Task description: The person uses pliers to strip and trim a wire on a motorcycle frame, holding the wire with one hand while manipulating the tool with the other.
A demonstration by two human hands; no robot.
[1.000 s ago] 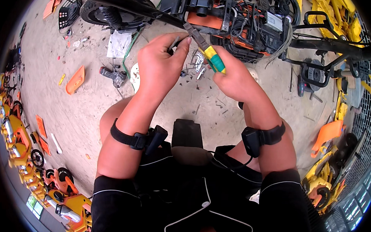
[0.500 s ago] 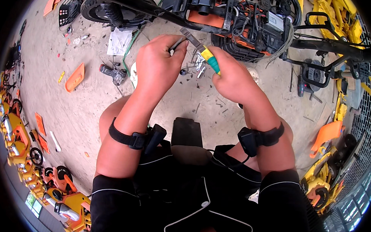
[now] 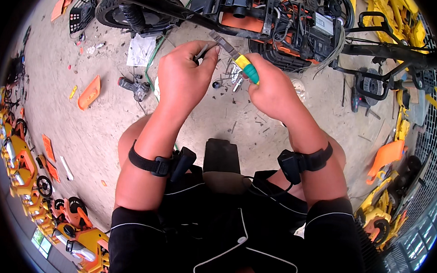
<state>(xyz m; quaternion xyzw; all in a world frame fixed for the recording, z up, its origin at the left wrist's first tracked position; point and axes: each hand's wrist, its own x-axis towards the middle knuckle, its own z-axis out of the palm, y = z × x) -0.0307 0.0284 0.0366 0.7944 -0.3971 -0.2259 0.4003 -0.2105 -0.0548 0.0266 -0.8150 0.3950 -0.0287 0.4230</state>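
Note:
My right hand (image 3: pixel 274 87) is closed round the yellow and green handle of a flat-bladed hand tool (image 3: pixel 242 62). Its straight grey metal blade reaches up and left, with its tip beyond my left fingers. My left hand (image 3: pixel 186 75) is closed in a pinch on a thin dark strip (image 3: pixel 201 51), whose kind I cannot make out. The left thumb and fingertips are close beside the blade; whether they touch it is unclear. Both hands are raised above the floor, in front of a partly stripped vehicle frame (image 3: pixel 205 21).
Exposed wiring (image 3: pixel 283 38) and a wheel (image 3: pixel 131 15) belong to the vehicle ahead. A power drill (image 3: pixel 133 87), an orange panel (image 3: pixel 89 92) and a white sheet (image 3: pixel 141 51) lie on the left floor. At right are another drill (image 3: pixel 355 96) and yellow parts (image 3: pixel 401 131). Orange-yellow vehicles line the far left.
Both hands and the tool have shifted slightly left. The grip of each hand looks the same, and the floor items appear in nearly the same places.

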